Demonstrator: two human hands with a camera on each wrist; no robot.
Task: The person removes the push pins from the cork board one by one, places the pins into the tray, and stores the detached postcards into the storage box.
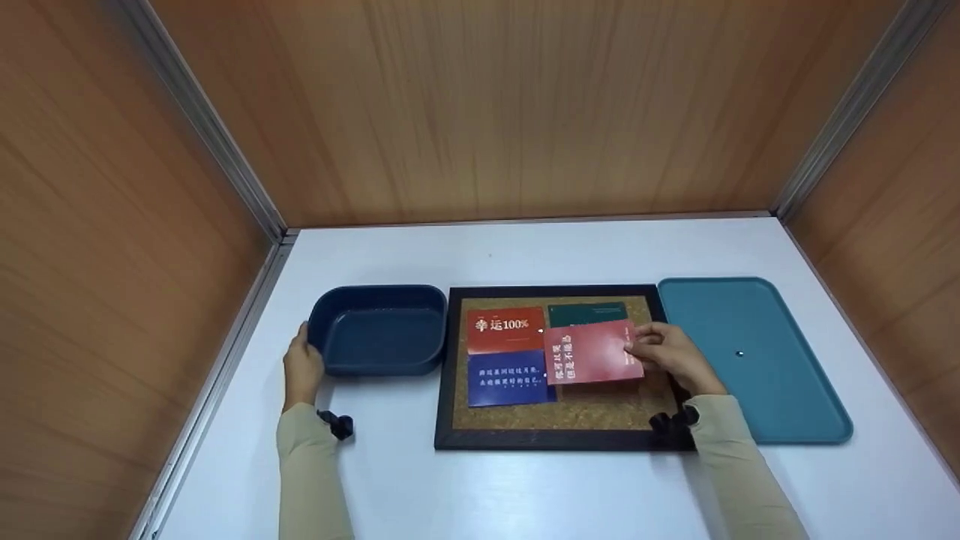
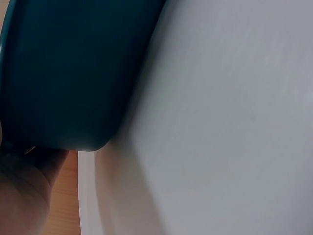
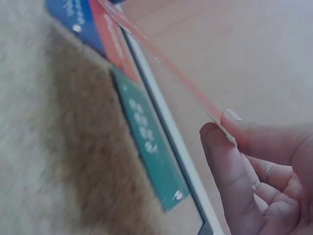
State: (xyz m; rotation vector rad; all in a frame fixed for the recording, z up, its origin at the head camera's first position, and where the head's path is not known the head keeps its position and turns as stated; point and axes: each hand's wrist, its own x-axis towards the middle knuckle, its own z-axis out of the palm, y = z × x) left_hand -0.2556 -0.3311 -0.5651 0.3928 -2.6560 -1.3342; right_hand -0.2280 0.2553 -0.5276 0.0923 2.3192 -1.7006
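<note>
My right hand [image 1: 671, 356] pinches a pinkish-red card [image 1: 596, 356] with white writing by its right edge, between thumb and forefinger. The card is raised over a black-framed corkboard [image 1: 517, 418], overlapping a dark green card [image 1: 589, 312] in the head view. A red card [image 1: 504, 339] and a blue card [image 1: 504, 381] lie on the board's left half. In the right wrist view the held card appears nearly edge-on, with the green card [image 3: 146, 142] below it. My left hand [image 1: 304, 369] holds the left side of a deep navy dish [image 1: 390, 365]; its fingertips are partly hidden.
A flat teal tray [image 1: 772, 405] lies right of the corkboard, with a small shiny piece [image 1: 739, 353] on it. Small white pins [image 1: 541, 331] show beside the cards. Wood-grained walls [image 1: 480, 112] enclose the white table [image 1: 480, 487] at the back and sides.
</note>
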